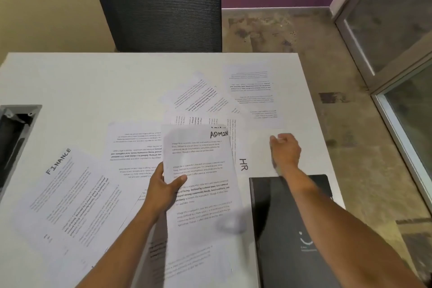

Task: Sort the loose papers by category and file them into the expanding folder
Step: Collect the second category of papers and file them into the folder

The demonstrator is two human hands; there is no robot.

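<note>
Two bare forearms reach out over a smooth white table strewn with thin printed sheets. The left hand pinches a small sheaf of ADMIN papers at its left edge, thumb laid across the print and fingers curled behind; a second "ADMIN" heading peeks out just behind the top one, so at least two sheets are held, lifted and tilted toward the viewer, their lower corner blurred. The right hand stretches farther out with the wrist straight, its fingers curled down onto the far edge of the HR sheet, whose handwritten heading runs sideways; whether they actually grip that edge I cannot tell.

Under the right forearm, at the table's near right corner, lies the expanding folder, flat, closed, rectangular, dark and matte, with a small pale logo on its cover. At the near left the FINANCE sheet lies at a slant on other pages. Several more loose papers overlap in a fan at the middle, and one page lies apart toward the far right, all upside down to the viewer.

One dark ribbed mesh chair stands at the far side. One grey cable box is sunk into the table's left edge.
</note>
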